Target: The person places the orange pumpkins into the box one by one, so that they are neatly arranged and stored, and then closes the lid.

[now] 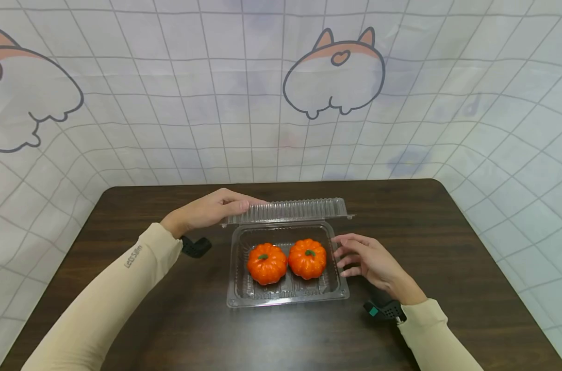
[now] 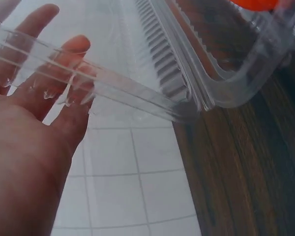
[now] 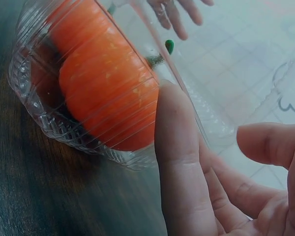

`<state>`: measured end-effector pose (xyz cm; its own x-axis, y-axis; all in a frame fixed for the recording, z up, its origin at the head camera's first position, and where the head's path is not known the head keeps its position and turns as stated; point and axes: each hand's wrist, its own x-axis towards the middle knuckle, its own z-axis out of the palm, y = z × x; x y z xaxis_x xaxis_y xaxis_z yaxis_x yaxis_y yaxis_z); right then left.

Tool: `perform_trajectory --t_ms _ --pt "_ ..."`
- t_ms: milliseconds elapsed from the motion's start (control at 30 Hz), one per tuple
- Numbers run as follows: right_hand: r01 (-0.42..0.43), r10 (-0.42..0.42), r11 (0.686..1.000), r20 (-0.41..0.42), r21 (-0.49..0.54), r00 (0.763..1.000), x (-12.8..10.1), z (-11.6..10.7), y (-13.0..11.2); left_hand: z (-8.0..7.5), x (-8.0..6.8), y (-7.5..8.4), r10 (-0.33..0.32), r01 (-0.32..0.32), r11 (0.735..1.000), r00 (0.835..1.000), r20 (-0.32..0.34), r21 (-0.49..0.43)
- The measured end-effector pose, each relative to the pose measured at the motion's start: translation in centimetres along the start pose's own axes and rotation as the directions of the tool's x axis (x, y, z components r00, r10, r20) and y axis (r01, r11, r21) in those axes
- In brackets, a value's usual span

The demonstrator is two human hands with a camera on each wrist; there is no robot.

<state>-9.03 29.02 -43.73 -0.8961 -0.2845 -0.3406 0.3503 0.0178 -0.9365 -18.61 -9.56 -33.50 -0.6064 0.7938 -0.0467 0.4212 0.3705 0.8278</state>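
A clear plastic clamshell box stands on the dark wooden table and holds two orange toy pumpkins side by side. Its hinged lid stands raised along the back. My left hand rests on the lid's left end with straight fingers; in the left wrist view those fingers lie behind the clear lid. My right hand is beside the box's right wall, fingers relaxed and spread. In the right wrist view one finger touches the wall by a pumpkin.
The table's back edge meets a white gridded cloth backdrop with cartoon prints. Bare tabletop lies to the left, right and front of the box. Black wrist-worn cameras sit under both sleeves.
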Motion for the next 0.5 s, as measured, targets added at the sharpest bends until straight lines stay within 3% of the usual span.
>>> perform_trajectory --t_ms 267,500 --pt "0.002 -0.002 1.000 -0.008 -0.014 1.000 -0.2 -0.1 -0.3 1.2 -0.5 0.1 0.108 -0.108 0.994 0.994 0.000 0.027" --pt "-0.014 0.014 1.000 0.000 0.014 1.000 -0.1 -0.2 -0.2 2.3 -0.9 0.0 0.029 -0.029 0.999 1.000 0.010 0.023"
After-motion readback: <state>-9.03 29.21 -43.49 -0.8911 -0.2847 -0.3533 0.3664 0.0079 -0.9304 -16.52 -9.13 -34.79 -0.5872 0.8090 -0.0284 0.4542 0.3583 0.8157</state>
